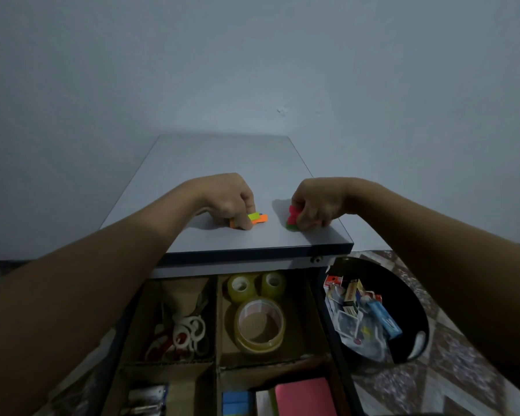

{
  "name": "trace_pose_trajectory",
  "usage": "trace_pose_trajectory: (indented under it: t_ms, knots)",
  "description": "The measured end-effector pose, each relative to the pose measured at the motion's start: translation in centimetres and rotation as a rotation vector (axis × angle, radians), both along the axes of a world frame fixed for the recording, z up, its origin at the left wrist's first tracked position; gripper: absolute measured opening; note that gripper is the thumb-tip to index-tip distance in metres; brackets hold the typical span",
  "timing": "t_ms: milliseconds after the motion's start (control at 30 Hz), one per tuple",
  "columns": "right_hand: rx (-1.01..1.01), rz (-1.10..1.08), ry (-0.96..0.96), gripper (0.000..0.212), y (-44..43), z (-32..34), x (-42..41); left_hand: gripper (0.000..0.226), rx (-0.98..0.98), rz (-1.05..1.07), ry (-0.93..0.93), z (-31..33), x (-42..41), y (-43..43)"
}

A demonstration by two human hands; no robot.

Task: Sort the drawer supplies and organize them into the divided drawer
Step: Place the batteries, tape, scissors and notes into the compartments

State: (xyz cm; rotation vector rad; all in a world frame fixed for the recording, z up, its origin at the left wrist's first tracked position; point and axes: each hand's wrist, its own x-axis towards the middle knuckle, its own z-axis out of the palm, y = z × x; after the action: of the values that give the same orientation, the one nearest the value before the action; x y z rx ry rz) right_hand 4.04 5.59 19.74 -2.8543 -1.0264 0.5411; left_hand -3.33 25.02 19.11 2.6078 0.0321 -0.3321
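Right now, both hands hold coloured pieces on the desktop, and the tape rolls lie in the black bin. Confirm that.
No: the head view shows the tape rolls in the drawer, not the bin. The left hand and right hand do hold coloured pieces on the desktop.

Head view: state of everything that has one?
drawer, pulled open, dividers showing
left hand, fingers curled, pinching orange and green pieces on the desk top
right hand, fingers curled round red and green pieces, on the desk top
scissors, lying in far left compartment
tape rolls, in far right compartment
black bin, on floor, holding boxes and packets
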Motion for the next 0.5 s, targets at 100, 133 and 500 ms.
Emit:
trace_pose_trajectory:
  t_ms: [100, 133, 500]
  knots:
    - [0.033, 0.035, -0.078, 0.015, 0.2, 0.0, -0.3, 0.014, 0.035, 0.000, -0.049, 0.1, -0.4, 0.5]
    - [0.041, 0.059, -0.157, 0.016, 0.2, -0.1, -0.4, 0.013, 0.050, -0.001, -0.083, 0.0, -0.5, 0.7]
    - [0.143, 0.142, -0.310, 0.021, 0.6, -1.9, -0.6, 0.015, 0.167, -0.083, -0.238, -0.9, -1.1, 1.3]
